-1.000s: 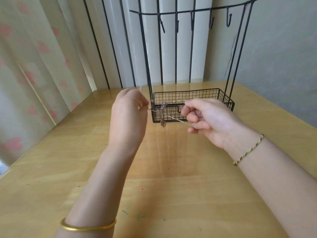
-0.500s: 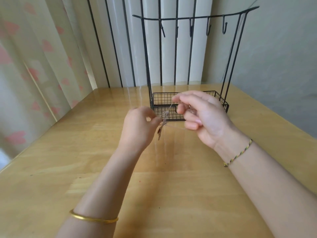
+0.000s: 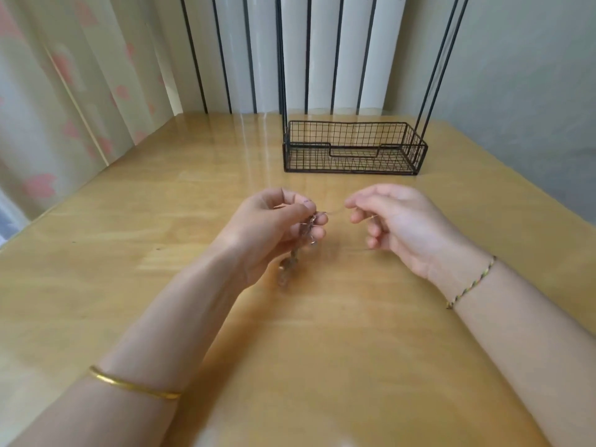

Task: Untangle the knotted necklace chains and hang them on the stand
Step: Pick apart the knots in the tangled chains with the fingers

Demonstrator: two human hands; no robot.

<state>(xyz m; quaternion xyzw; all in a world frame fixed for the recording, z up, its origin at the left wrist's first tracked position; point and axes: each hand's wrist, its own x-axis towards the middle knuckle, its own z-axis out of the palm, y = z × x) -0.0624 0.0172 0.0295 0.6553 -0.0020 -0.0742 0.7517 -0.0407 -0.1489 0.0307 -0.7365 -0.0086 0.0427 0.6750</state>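
My left hand (image 3: 274, 221) pinches a tangled bunch of thin necklace chains (image 3: 306, 229); part of the bunch hangs blurred below the fingers, just above the table. A fine strand runs from the bunch to my right hand (image 3: 393, 221), whose curled fingers pinch it. Both hands hover over the middle of the wooden table (image 3: 161, 253). The black wire stand (image 3: 354, 148), with its mesh basket base and tall uprights, sits behind the hands at the back. Its hooks are cut off by the frame's top edge.
A pale curtain with pink hearts (image 3: 64, 91) hangs along the table's left side. Vertical blinds stand behind the stand, and a grey wall (image 3: 532, 91) runs close on the right.
Both hands have come down and toward me, away from the stand, still holding the chains. My view has tilted down, so the stand's hooks have left the frame.
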